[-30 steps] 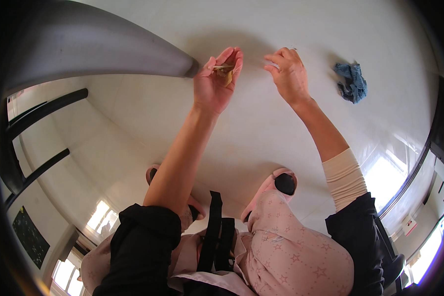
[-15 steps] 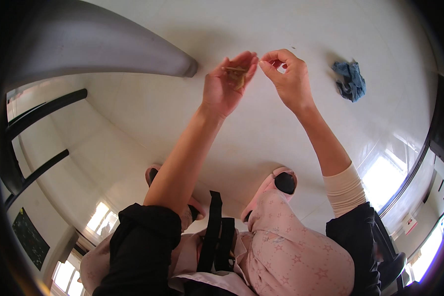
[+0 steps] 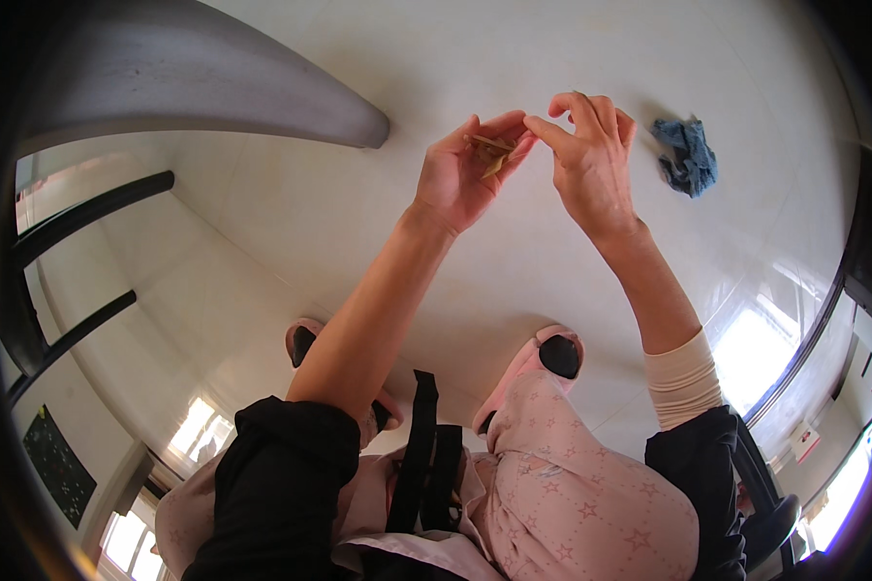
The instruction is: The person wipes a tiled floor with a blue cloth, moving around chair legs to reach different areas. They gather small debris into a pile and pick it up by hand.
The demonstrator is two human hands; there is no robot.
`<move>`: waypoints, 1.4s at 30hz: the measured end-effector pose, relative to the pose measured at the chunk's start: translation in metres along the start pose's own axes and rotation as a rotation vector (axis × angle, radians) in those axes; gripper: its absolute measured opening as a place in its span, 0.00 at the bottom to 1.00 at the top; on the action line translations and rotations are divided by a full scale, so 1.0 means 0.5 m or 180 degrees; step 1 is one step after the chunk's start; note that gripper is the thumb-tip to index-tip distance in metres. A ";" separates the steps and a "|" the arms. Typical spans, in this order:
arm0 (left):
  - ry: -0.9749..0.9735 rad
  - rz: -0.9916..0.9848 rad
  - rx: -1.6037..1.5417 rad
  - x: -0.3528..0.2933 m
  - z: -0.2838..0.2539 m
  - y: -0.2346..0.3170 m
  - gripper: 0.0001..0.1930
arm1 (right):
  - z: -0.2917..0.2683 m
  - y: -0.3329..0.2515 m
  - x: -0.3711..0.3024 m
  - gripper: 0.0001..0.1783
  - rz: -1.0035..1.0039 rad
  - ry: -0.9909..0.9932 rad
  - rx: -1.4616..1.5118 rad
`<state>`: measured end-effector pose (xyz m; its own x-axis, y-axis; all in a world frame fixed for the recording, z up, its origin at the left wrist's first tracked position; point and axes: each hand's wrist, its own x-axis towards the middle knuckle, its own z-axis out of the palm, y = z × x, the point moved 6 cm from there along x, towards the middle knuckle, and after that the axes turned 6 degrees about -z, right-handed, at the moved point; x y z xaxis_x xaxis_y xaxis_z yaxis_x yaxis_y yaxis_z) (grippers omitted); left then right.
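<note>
My left hand [image 3: 467,172] is raised in front of me, its fingers curled around a few small thin brown bits [image 3: 491,155], like slim sticks or dry scraps. My right hand [image 3: 583,155] is close beside it, thumb and forefinger pinched together at the tip of those bits, touching my left fingertips. Both hands hover above the glossy white floor [image 3: 378,232]. What the bits are made of is too small to tell.
A crumpled blue cloth [image 3: 685,155] lies on the floor to the right of my hands. A grey rounded table edge [image 3: 194,82] juts in at upper left. Dark chair rails [image 3: 77,223] stand at left. My pink slippers [image 3: 543,358] are below.
My hands were apart, the left one holding the brown bits alone. They have drawn together, and my right fingers now pinch at the bits held in my left hand.
</note>
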<state>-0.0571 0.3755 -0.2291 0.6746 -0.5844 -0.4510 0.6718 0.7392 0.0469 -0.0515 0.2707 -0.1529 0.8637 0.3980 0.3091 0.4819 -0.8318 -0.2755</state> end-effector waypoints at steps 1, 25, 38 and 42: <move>0.0042 0.0013 0.0016 0.001 0.000 0.001 0.22 | -0.003 0.002 -0.002 0.18 -0.0029 -0.0045 -0.0085; -0.0295 0.0470 -0.0188 -0.001 -0.022 0.089 0.21 | 0.044 0.164 -0.039 0.11 0.1167 0.0041 0.0117; -0.0246 0.0559 -0.0507 -0.018 -0.048 0.114 0.20 | 0.081 0.138 -0.005 0.02 0.0799 0.0041 0.0353; -0.0226 0.0566 -0.0455 -0.016 -0.048 0.111 0.20 | 0.092 0.084 -0.008 0.03 0.0583 -0.0106 0.0943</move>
<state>-0.0326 0.4290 -0.2443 0.8017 -0.4589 -0.3830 0.4936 0.8697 -0.0090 -0.0280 0.2517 -0.2079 0.9418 0.2690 0.2016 0.3361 -0.7440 -0.5775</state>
